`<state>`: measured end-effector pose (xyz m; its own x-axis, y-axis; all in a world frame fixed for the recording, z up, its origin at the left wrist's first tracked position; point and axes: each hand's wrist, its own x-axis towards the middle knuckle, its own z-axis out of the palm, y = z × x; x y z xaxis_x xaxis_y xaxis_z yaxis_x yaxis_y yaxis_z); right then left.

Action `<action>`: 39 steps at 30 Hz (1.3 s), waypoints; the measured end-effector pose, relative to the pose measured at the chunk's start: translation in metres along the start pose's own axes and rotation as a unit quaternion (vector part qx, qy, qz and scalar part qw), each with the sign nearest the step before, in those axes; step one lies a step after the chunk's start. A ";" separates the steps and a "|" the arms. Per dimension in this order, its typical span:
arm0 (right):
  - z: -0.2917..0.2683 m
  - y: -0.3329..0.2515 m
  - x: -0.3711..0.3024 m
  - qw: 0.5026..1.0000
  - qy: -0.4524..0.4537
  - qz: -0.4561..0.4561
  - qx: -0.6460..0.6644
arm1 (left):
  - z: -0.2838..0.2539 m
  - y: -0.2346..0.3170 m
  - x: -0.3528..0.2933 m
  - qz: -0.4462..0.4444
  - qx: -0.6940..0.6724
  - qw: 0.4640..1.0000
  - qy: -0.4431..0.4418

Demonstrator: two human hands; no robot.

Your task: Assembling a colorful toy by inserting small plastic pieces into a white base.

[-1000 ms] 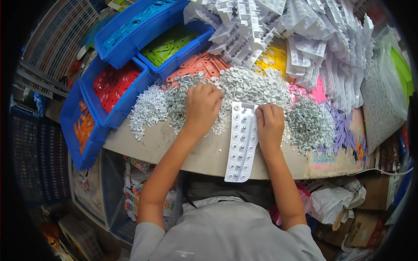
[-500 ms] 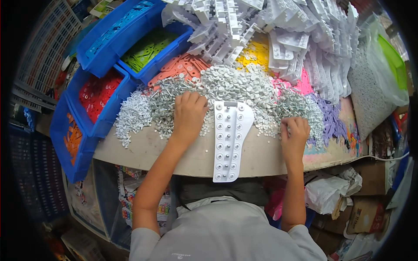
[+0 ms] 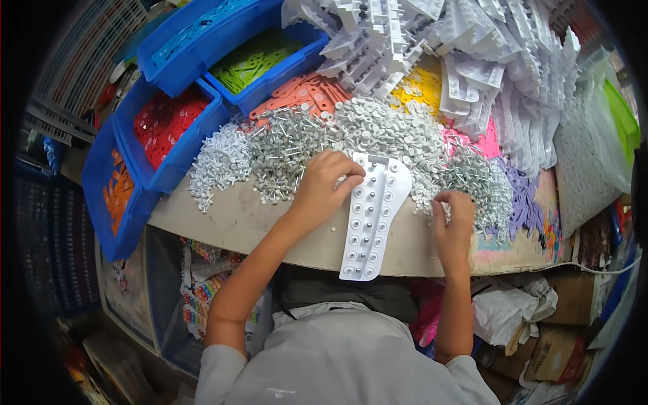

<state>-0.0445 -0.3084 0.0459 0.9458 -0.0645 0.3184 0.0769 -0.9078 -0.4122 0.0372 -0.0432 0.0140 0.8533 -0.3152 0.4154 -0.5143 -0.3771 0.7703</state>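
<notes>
A white plastic panel [image 3: 375, 223] lies lengthwise on the table in front of me, its near end at the edge. Round ringed sockets line both its sides, and a row of metal pins runs down its middle channel. At its upper left edge is my left hand [image 3: 327, 185], fingers bent together over the top sockets; anything between the fingertips is too small to make out. Beside the heap of metal pins [image 3: 476, 185] on the right, my right hand [image 3: 455, 219] is closed in a pinch, its contents hidden. White round caps [image 3: 391, 131] are heaped beyond the panel.
Blue bins [image 3: 152, 182] at the left hold red, orange, green and blue flat pieces. More metal pins [image 3: 287, 152] and small white pegs [image 3: 219, 158] lie left of the caps. White plastic panels [image 3: 472, 40] are piled at the back. Purple pieces [image 3: 525, 202] lie right.
My left hand has moved right, from the left pin heap to the panel's upper left edge. The right hand stays by its heap. The whole view has shifted and the panel appears slightly tilted.
</notes>
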 end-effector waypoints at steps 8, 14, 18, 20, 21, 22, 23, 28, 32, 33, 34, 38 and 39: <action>0.037 -0.040 0.032 0.983 -0.046 -0.017 0.178 | 0.019 -0.010 0.003 -0.050 0.012 0.999 -0.002; 0.054 -0.038 0.032 0.981 -0.045 0.000 0.186 | 0.018 -0.006 0.004 -0.070 -0.015 0.997 0.015; 0.063 -0.033 0.025 0.983 -0.018 0.024 0.183 | 0.020 -0.008 0.001 -0.063 -0.025 0.997 0.021; 0.065 -0.033 0.024 0.985 -0.010 0.014 0.173 | 0.021 -0.008 0.002 -0.063 -0.016 0.997 0.027; 0.066 -0.033 0.023 0.987 0.001 0.003 0.164 | 0.022 -0.008 0.002 -0.062 -0.007 0.997 0.033; 0.068 -0.034 0.023 0.987 0.000 0.003 0.164 | 0.021 -0.006 0.002 -0.063 -0.007 0.997 0.033; 0.069 -0.035 0.023 0.988 0.020 -0.011 0.152 | 0.021 -0.003 0.003 -0.063 0.016 0.997 0.032; 0.070 -0.034 0.020 0.989 0.045 -0.083 0.113 | 0.018 -0.001 -0.004 0.018 0.128 0.990 0.049; 0.068 -0.037 0.018 0.991 0.046 -0.078 0.101 | 0.014 -0.003 -0.007 0.018 0.112 0.992 0.049; 0.067 -0.037 0.018 0.990 0.043 -0.069 0.111 | 0.012 -0.005 -0.006 -0.006 0.062 0.996 0.061; 0.067 -0.036 0.018 0.990 0.045 -0.068 0.112 | 0.007 -0.008 -0.005 -0.005 0.063 0.996 0.060; 0.067 -0.033 0.017 0.989 0.059 -0.092 0.100 | -0.009 -0.016 0.007 -0.022 0.182 0.978 0.096; 0.067 -0.032 0.016 0.988 0.071 -0.102 0.096 | -0.010 -0.016 0.009 -0.018 0.206 0.974 0.089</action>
<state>-0.0111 -0.2526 0.0070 0.8519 0.0416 0.5221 0.3324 -0.8134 -0.4775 0.0537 -0.0311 0.0100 0.8535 -0.1536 0.4979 -0.4440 -0.7144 0.5408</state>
